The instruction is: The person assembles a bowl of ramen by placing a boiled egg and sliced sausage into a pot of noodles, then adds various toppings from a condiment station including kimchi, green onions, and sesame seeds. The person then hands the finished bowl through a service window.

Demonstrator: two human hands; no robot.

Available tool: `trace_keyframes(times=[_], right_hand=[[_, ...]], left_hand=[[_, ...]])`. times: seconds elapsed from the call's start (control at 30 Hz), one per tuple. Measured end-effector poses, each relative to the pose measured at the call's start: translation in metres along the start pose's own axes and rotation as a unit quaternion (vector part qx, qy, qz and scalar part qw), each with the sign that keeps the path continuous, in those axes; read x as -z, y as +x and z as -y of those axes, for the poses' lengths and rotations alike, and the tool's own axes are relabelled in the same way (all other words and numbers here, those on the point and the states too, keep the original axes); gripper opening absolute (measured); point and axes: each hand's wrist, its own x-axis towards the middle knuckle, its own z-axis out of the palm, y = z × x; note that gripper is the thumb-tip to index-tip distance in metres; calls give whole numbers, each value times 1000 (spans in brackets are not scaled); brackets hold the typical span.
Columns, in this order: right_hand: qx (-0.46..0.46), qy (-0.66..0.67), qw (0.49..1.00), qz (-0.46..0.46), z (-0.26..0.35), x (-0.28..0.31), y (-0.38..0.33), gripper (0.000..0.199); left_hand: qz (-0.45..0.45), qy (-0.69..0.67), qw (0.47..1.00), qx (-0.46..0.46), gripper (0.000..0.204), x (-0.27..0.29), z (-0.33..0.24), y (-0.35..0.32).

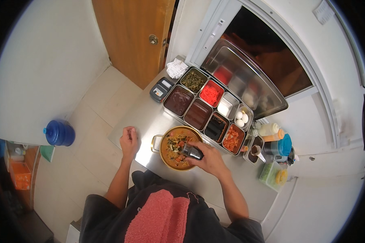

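A golden two-handled pot point(161, 150) of soupy food, with noodles, dark green bits and red pieces on top, stands near the counter's front edge. My right hand point(210, 159) is wrapped round a small dark, see-through shaker jar point(192, 152). The jar is tilted over the pot, its end pointing left toward the food. Whether anything falls from it is too small to tell. Left of the pot and apart from it, my left hand point(128, 139) hovers by the counter's edge, fingers loosely curled in, with nothing visible in them.
Behind the pot, a metal tray point(165, 106) holds several food pans, its lid point(267, 87) raised against the window. A card terminal point(161, 90) sits at its left. Bottles point(269, 129) and a greens box point(272, 175) stand right. A blue water jug point(60, 133) is on the floor.
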Motion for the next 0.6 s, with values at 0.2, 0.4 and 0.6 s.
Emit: trace_keyframes(times=[0.2,0.4,0.6], right_hand=[[-52,-10,998,20,-1,14,-5,54],[-46,70,996,-43,-27,16,-35,57],[-47,345,917,-194,-69,16,-74,59]], left_hand=[[3,-4,1000,4,24,-1,2,0],[6,0,1000,-5,24,-1,5,0],[5,7,1000,-16,27,-2,12,0]])
